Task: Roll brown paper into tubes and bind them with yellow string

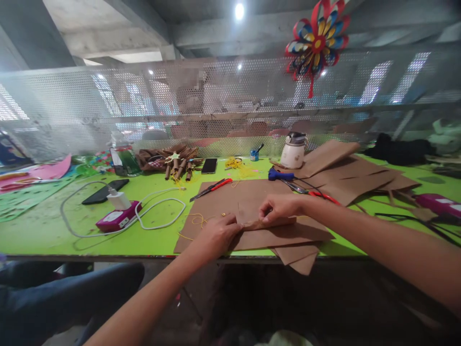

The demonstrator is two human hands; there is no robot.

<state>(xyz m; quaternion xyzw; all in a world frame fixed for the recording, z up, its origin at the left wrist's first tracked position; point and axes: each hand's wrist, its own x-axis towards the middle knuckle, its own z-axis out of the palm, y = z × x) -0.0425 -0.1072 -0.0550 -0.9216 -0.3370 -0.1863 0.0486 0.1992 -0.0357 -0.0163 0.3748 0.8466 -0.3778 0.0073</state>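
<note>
Brown paper sheets (212, 194) lie stacked at the table's front edge, with a narrow folded or rolled paper strip (277, 223) across them. My left hand (219, 233) presses its closed fingers on the strip's left end. Further along it, my right hand (281, 207) is closed, thumb and fingers pinching at the strip's upper edge; the exact grip is partly hidden. Thin yellow string (198, 220) trails out left of my left hand. Beyond the hands rest red-handled scissors (212, 189) and a blue glue gun (281, 175).
A white cable (162, 228) loops from a purple power strip (118, 216) on the left. Behind are a phone (209, 166), paper rolls (180, 166) and a white bottle (292, 153). More brown paper (345, 180) is heaped right. A perforated screen (216, 105) stands behind the table.
</note>
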